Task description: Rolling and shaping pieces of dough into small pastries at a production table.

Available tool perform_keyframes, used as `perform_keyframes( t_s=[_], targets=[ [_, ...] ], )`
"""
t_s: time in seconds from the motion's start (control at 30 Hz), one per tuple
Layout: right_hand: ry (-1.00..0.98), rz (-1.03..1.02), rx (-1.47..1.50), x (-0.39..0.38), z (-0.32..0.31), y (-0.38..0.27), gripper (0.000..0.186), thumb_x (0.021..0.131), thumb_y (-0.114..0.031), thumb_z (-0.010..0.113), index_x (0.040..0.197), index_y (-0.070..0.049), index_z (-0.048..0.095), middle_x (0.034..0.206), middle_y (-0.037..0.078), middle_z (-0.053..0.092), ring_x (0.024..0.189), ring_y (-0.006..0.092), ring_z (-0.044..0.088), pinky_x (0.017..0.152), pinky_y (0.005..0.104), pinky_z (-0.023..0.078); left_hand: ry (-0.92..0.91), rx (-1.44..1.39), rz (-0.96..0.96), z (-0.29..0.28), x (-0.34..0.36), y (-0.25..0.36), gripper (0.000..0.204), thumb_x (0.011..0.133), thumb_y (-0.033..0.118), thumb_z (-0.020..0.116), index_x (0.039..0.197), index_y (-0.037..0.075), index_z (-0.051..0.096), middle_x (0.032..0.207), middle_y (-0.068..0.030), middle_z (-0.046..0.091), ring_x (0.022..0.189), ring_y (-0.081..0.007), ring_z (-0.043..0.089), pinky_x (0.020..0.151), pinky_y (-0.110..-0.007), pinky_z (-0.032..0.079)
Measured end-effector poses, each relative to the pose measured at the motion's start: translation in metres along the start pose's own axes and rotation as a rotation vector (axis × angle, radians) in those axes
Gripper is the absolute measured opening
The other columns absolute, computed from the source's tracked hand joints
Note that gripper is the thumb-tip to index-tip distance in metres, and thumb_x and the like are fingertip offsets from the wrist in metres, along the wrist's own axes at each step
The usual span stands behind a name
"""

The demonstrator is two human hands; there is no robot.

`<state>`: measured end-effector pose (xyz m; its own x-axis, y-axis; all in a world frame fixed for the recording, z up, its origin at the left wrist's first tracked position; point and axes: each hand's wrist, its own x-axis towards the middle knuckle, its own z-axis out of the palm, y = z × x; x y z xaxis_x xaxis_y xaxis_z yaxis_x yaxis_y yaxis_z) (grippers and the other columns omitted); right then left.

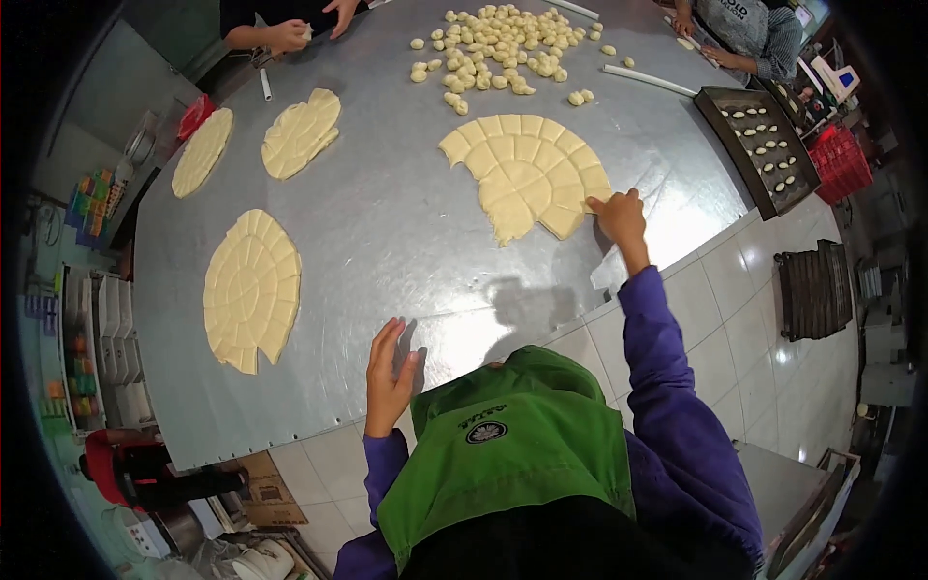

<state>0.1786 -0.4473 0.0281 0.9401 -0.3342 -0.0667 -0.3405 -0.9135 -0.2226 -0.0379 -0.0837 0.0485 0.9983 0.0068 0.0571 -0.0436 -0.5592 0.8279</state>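
Observation:
A large round sheet of pale dough (530, 164), scored into wedge-like pieces, lies on the metal table right of centre. Its left and lower parts are gone, leaving a ragged edge. My right hand (622, 220) is at the sheet's right edge, with the thumb on the dough and the fingers curled in a pinch at a piece there. Near the table's front edge, my left hand (390, 372) is held with its fingers apart and nothing in it. Further left lies another scored dough round (253, 290), notched at its lower edge.
Two more dough sheets (302, 133) (203, 153) lie at the far left. Many small dough balls (498, 48) are heaped at the back. A dark tray (764, 145) with small dough pieces sits at the right edge. Two people work across the table, near white rods (650, 80).

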Motion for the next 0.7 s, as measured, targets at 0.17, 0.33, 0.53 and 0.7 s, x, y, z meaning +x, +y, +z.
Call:
perform_keyframes(
  t_s=[0.17,0.33,0.53,0.7],
  targets=[
    [0.120,-0.148,0.277,0.021,0.021,0.011,0.038,0.078,-0.027,0.062,0.095,0.007,0.055,0.100,0.024,0.056,0.092,0.0367,0.056,0.080,0.0426,0.047,0.000,0.019,0.010,0.004,0.005,0.011,0.042,0.087,0.014,0.057,0.127,0.009,0.048,0.134,-0.0104,0.043,0.121,-0.0248,0.044,0.093,-0.038,0.041],
    [0.217,0.294,1.291,0.015,0.022,0.003,0.041,0.076,-0.020,0.064,0.106,0.003,0.049,0.082,0.015,0.060,0.076,0.0202,0.059,0.063,0.0310,0.048,-0.035,-0.040,0.065,0.021,0.021,0.041,0.039,0.087,0.015,0.056,0.124,0.005,0.050,0.132,-0.0148,0.044,0.122,-0.0304,0.043,0.099,-0.037,0.037],
    [0.085,0.064,1.239,-0.021,0.030,0.054,0.032,0.078,-0.011,0.060,0.110,-0.007,0.064,0.087,0.012,0.065,0.071,0.0170,0.062,0.066,0.0283,0.051,-0.137,-0.034,0.177,0.028,0.018,0.050,0.032,0.087,0.011,0.055,0.119,0.006,0.055,0.127,-0.0134,0.049,0.117,-0.0287,0.049,0.096,-0.035,0.040],
    [0.198,0.158,1.179,-0.119,0.018,0.104,0.037,0.081,-0.003,0.055,0.118,-0.004,0.058,0.104,0.013,0.064,0.092,0.0181,0.061,0.080,0.0277,0.048,-0.208,-0.046,0.163,0.033,0.022,0.038,0.035,0.086,0.013,0.058,0.119,0.005,0.054,0.127,-0.0134,0.049,0.115,-0.0292,0.049,0.096,-0.035,0.040]
  ],
)
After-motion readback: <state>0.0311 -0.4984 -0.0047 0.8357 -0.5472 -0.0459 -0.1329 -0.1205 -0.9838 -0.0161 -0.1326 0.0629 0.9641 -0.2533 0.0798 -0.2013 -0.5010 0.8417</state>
